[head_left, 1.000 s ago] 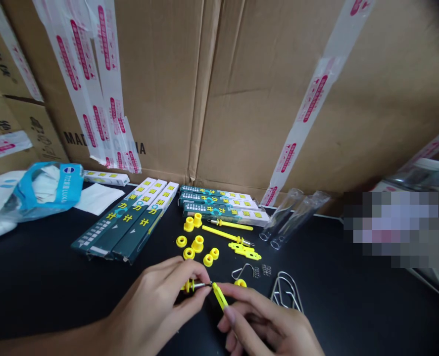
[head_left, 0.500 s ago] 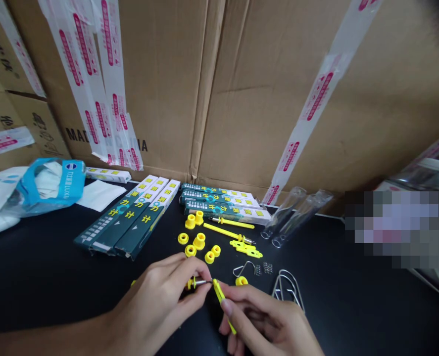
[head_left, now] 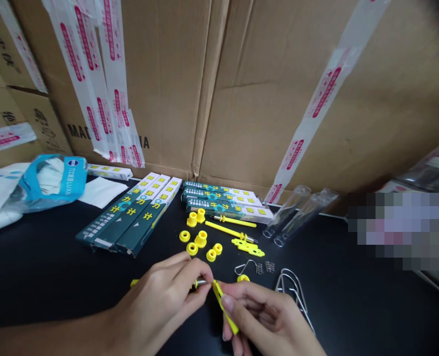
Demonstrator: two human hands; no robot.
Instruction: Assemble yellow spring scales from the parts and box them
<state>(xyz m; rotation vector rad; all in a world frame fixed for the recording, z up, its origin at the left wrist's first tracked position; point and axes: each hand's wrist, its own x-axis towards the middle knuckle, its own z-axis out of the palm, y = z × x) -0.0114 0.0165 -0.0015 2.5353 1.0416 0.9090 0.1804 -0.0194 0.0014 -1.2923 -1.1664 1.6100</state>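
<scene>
Since the earlier frame, the flat yellow plastic strip (head_left: pixel 224 307) has swung steeper, its lower end now reaching further down past the right hand (head_left: pixel 266 319). We find the fingers of both hands closed. The left hand (head_left: pixel 156 301) pinches a thin steel rod (head_left: pixel 201 282), and the right hand grips the strip, both held over the black tabletop (head_left: pixel 56 282). The rod's tip sits at the strip's upper end; we cannot tell whether they touch.

We judge this junction the chief risk: slight misalignment could let the tip skid off or flex the rod. A loosened pinch could drop either part among the nearby parts. A careless sweep of the right hand could knock the round yellow plastic ring (head_left: pixel 243 278) or the small steel coil springs (head_left: pixel 269 266), scattering them across the smooth surface.
</scene>
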